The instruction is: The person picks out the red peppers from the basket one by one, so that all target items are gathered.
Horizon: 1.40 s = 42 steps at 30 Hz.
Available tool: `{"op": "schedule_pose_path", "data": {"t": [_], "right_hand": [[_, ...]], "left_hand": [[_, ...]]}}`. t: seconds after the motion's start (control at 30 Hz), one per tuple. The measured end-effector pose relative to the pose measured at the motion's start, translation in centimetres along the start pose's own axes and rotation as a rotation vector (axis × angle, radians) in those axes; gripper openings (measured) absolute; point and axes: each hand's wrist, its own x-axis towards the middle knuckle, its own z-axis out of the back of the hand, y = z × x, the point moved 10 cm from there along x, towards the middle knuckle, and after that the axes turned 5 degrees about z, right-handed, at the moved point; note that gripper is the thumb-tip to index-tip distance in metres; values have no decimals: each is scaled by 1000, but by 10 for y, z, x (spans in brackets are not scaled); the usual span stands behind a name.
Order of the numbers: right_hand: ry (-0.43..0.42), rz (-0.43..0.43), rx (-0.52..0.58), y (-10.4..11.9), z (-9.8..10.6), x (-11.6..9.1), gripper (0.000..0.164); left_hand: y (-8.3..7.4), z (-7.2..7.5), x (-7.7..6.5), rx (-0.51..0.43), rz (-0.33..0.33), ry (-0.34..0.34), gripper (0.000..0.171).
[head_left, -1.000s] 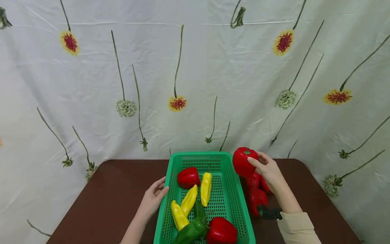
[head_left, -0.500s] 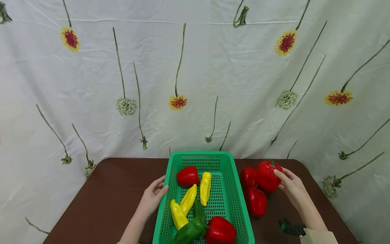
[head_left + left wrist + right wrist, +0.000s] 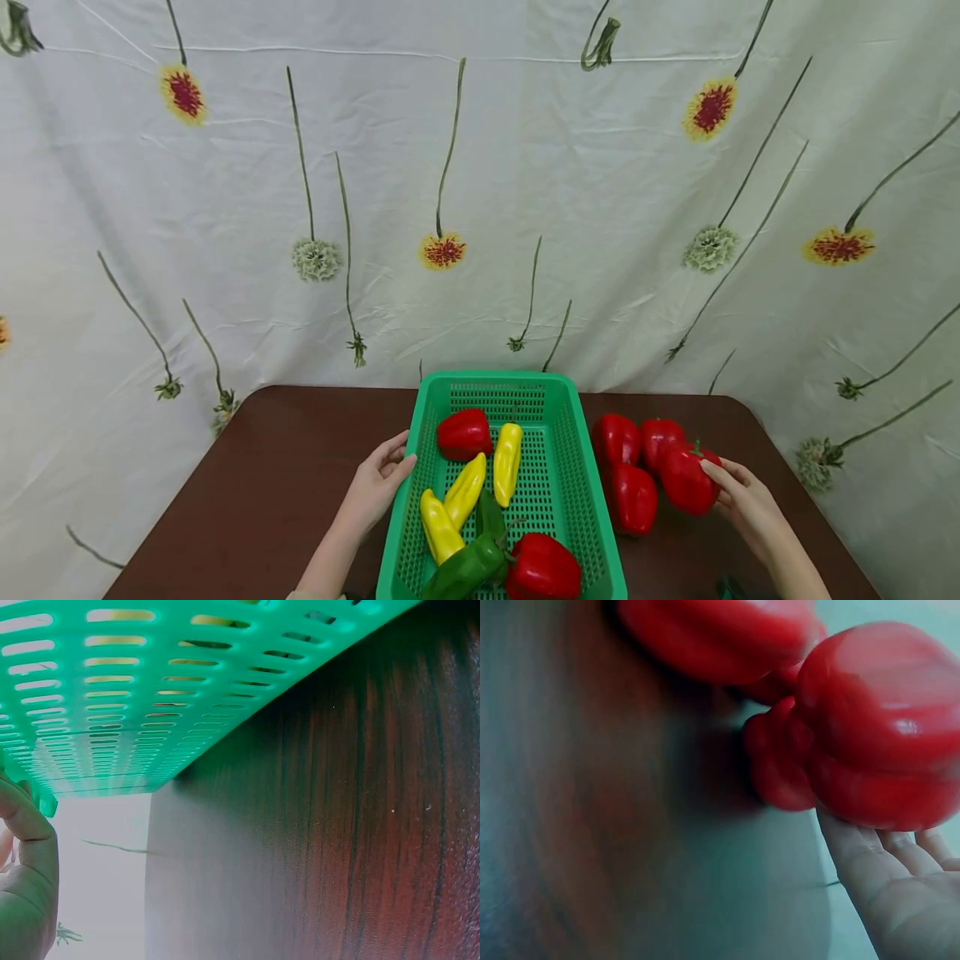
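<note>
Toward the near end of the green basket (image 3: 572, 475) lie a red bell pepper (image 3: 543, 568) and a green pepper (image 3: 467, 570). Farther up, the left hand (image 3: 378, 477) touches its left rim, thumb and fingers parted; whether they grip is unclear. The right hand (image 3: 750, 504) clasps another red bell pepper (image 3: 686, 482) beside three others (image 3: 634, 498) on the bench (image 3: 300, 483).

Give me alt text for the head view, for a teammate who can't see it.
The right hand holds a red bell pepper beside three loose red peppers on a dark brown table, right of a green basket. The left hand is at the basket's left rim; inside lie two red peppers, three yellow peppers and some green peppers. A flower-print cloth hangs behind.
</note>
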Motion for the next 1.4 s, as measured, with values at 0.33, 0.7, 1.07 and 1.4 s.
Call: {"op": "schedule_pose_path", "data": {"t": [0.33, 0.7, 1.07, 1.4], "right_hand": [[39, -53, -42, -33, 0, 3, 82], [74, -79, -89, -43, -3, 6, 87], [57, -96, -221, -45, 0, 9, 95], [37, -78, -261, -45, 1, 9, 92]], "left_hand": [[3, 1, -1, 5, 10, -5, 52], [4, 1, -1, -7, 11, -13, 52], [6, 0, -3, -18, 21, -6, 52], [3, 0, 0, -3, 14, -4, 52]]}}
